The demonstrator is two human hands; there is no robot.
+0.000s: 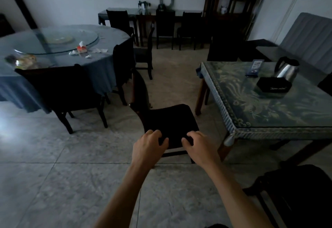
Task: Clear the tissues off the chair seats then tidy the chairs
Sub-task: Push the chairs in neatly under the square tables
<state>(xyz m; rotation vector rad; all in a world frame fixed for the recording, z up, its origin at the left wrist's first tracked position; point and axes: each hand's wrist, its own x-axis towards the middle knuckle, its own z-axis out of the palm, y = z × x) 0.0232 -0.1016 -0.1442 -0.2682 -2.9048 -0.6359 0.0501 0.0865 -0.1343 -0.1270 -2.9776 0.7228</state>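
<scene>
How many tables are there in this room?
3. A round table with a blue cloth stands at left, a glass-topped square table at right, and a long dark table against the far wall. Others may lie outside the view.

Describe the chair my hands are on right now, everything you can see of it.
The chair is dark, nearly black in the dim light, with a flat square seat and reddish-brown wood showing on its backrest frame. It stands upright on the tiled floor between the round table and the patterned square table, backrest to the left. No tissue shows on its seat. The left hand and right hand grip its near edge.
</scene>
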